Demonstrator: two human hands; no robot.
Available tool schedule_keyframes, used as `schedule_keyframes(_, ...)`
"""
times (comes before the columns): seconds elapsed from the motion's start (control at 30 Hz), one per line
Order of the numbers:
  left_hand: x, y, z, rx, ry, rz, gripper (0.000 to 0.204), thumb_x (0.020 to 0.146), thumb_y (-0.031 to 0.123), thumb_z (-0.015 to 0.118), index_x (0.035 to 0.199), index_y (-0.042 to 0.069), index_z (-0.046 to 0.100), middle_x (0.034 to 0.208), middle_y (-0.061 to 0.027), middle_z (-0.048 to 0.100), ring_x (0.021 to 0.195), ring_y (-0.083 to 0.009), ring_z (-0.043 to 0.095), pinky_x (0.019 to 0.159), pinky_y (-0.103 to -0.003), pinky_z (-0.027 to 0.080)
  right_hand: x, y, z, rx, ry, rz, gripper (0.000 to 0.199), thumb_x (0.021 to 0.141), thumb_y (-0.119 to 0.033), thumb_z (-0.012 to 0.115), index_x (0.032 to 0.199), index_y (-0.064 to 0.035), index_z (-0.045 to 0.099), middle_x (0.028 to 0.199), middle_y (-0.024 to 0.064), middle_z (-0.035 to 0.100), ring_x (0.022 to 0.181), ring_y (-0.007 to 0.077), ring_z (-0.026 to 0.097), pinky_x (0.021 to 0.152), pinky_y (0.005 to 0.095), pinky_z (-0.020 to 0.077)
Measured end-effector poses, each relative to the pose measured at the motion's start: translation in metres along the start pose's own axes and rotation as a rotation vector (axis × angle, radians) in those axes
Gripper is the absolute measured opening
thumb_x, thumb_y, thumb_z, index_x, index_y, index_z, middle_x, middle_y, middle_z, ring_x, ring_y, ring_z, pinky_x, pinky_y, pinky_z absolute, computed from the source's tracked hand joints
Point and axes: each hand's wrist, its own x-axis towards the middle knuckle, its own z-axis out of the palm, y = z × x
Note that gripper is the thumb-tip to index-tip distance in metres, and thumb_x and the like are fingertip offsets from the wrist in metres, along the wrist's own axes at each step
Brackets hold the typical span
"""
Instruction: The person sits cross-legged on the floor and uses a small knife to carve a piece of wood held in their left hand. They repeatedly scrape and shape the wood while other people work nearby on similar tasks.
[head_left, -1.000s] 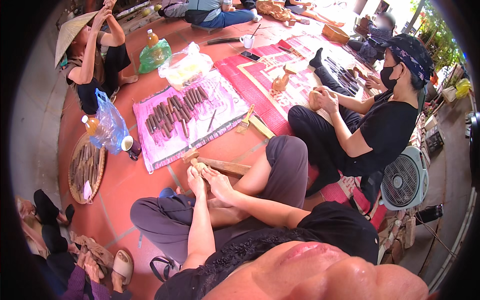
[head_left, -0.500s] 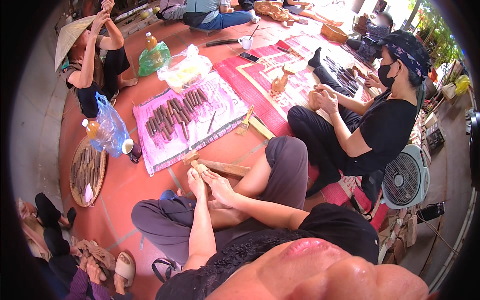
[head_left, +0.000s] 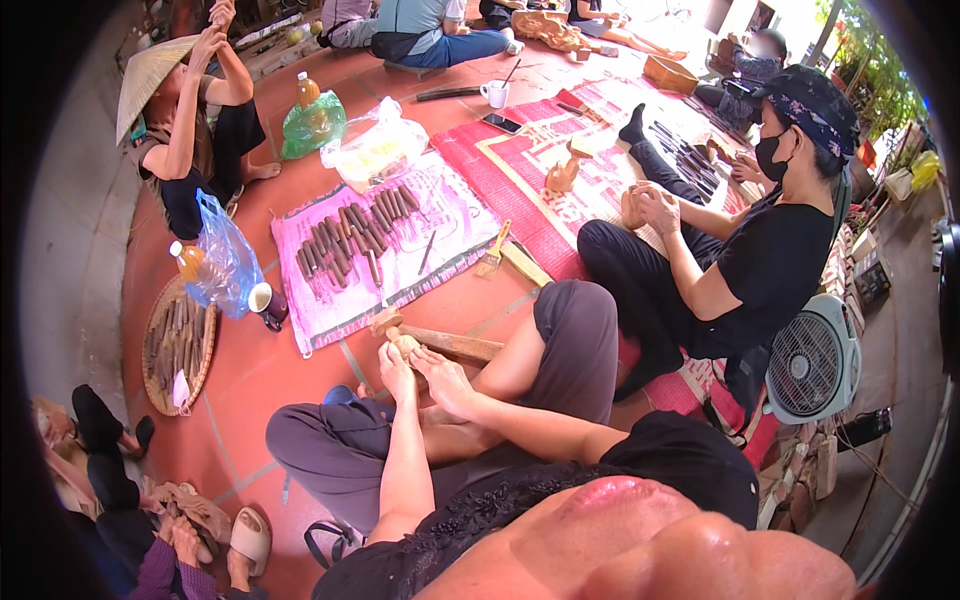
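Between both hands, in front of my crossed legs, is a pale wooden carving (head_left: 405, 342) with a wider, flat-looking knob (head_left: 384, 322) at its far end. My left hand (head_left: 398, 374) is closed around its near left side. Pressed to its right side, my right hand (head_left: 446, 384) has its fingers curled on the wood. My palms hide the carving's lower part, and any small tool in my fingers cannot be made out. Just beyond my right hand, a long wooden bar (head_left: 455, 345) lies on the tiled floor.
Many dark-handled carving tools (head_left: 345, 240) lie on a pink cloth (head_left: 450, 200), near a brush (head_left: 492, 255). More fill a round basket (head_left: 208, 360) at left. A masked co-worker (head_left: 760, 240) holds wood at right, beside a fan (head_left: 815, 355). Another person wears a conical hat (head_left: 150, 75).
The whole view has shifted slightly. My hands stay on the carving with almost the same grip, the right one a little flatter against it.
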Motion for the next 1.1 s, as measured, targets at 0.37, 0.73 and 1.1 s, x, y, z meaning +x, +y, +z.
schedule_keyframes(0.37, 0.003, -0.009, -0.001, 0.006, -0.001, 0.005, 0.036, 0.105, 0.031, 0.043, 0.126, 0.005, 0.058, 0.115, -0.021, 0.068, 0.108, -0.0381, 0.065, 0.091, -0.044, 0.05, 0.035, -0.002, -0.003, 0.052, -0.06, 0.011, 0.037, 0.093, -0.009, 0.046, 0.125, 0.0031, 0.06, 0.134, 0.0257, 0.058, 0.126, 0.0385, 0.056, 0.105, 0.0454, 0.0463)
schedule_keyframes(0.73, -0.002, 0.003, 0.0, -0.013, -0.017, -0.014, 0.035, 0.105, 0.032, 0.044, 0.122, 0.005, 0.059, 0.107, -0.0221, 0.069, 0.099, -0.0391, 0.067, 0.085, -0.045, 0.051, 0.055, -0.003, -0.005, 0.083, -0.061, 0.093, 0.038, 0.086, -0.005, 0.051, 0.121, 0.0034, 0.062, 0.129, 0.0251, 0.061, 0.123, 0.0393, 0.057, 0.104, 0.0453, 0.0467)
schedule_keyframes(1.1, -0.002, 0.002, -0.002, 0.008, 0.006, 0.0, 0.035, 0.105, 0.03, 0.044, 0.124, 0.004, 0.058, 0.114, -0.0221, 0.067, 0.107, -0.039, 0.065, 0.09, -0.045, 0.049, 0.018, -0.012, -0.006, 0.019, 0.005, 0.02, 0.039, 0.088, -0.006, 0.049, 0.123, 0.0017, 0.062, 0.135, 0.0215, 0.059, 0.128, 0.0362, 0.054, 0.105, 0.0435, 0.0457)
